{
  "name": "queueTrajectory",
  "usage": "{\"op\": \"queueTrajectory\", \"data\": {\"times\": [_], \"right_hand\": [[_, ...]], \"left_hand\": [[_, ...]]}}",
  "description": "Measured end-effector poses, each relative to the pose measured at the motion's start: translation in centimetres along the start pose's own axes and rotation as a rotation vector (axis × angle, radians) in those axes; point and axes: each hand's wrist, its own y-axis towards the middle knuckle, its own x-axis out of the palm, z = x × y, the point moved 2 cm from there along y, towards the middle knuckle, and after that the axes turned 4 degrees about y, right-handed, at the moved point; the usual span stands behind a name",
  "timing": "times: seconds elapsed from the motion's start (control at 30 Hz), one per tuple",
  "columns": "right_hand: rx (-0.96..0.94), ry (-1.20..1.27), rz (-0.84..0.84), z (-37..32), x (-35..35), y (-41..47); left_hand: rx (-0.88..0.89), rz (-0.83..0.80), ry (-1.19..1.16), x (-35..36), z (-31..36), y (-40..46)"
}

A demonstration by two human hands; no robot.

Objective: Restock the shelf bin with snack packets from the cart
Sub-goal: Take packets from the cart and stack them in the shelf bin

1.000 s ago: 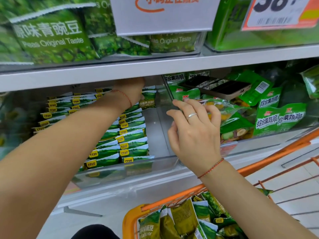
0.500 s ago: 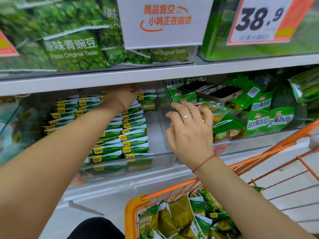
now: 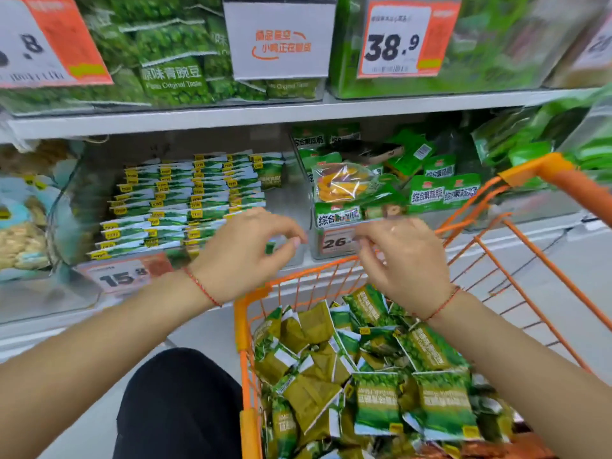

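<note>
Green snack packets are lying heaped in the orange cart; rows are filling the shelf bin. Both hands, left hand and right hand, are withdrawing from the shelf, loosely curled and empty, probably heading for another batch.

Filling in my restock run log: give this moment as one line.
stage: between loads | left hand: empty, over cart rim | right hand: empty, over cart | snack packets: in cart | shelf bin: part-filled

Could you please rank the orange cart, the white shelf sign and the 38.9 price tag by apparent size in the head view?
1. orange cart
2. white shelf sign
3. 38.9 price tag, only slightly smaller than the sign
</note>
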Motion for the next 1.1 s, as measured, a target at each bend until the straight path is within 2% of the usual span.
{"op": "queueTrajectory", "data": {"times": [0.07, 0.1, 0.17, 0.23, 0.3, 0.37, 0.43, 0.53, 0.67, 0.8, 0.9, 1.0, 1.1], "right_hand": [[0.075, 0.010, -0.087, 0.0, -1.3, -2.1], [0.122, -0.012, -0.200, 0.0, -1.7, -2.9], [0.249, -0.138, -0.612, 0.7, -1.8, -4.7], [0.325, -0.243, -0.966, 2.0, -2.1, -6.7], [0.418, -0.154, -1.206, 3.2, -2.9, -8.0], [0.496, -0.018, -1.352, 3.8, -3.7, -9.3], [0.523, 0.003, -1.469, 4.1, -4.2, -10.5], [0.568, 0.012, -1.480, 4.3, -3.9, -12.2], [0.594, 0.088, -1.423, 3.9, -3.7, -13.0], [0.643, 0.282, -1.337, 4.3, -3.6, -13.3], [0.779, 0.502, -1.207, 5.1, -4.8, -12.6], [0.979, 0.701, -1.055, 5.8, -5.9, -11.6], [1.101, 0.804, -0.899, 6.1, -6.3, -10.3]], "left_hand": [[0.024, -0.243, 0.034, 1.4, 2.4, -1.2], [0.030, -0.409, 0.106, 2.7, 2.9, -1.6], [0.048, -0.699, 0.255, 5.7, 3.2, -2.7], [0.080, -0.869, 0.371, 8.5, 3.7, -3.6], [0.089, -0.932, 0.397, 10.6, 5.1, -3.9], [0.104, -0.941, 0.356, 12.1, 7.1, -3.5], [0.101, -0.920, 0.335, 13.3, 8.9, -2.7], [-0.004, -0.851, 0.265, 15.0, 10.2, -1.0], [-0.209, -0.644, -0.087, 16.7, 12.1, 0.7], [-0.259, -0.704, 0.050, 18.6, 13.2, 1.2], [-0.408, -0.683, -0.103, 19.5, 12.8, 1.1], [-0.549, -0.453, -0.443, 18.9, 11.3, 1.1], [-0.654, -0.153, -0.640, 15.3, 8.9, 1.8]]}}
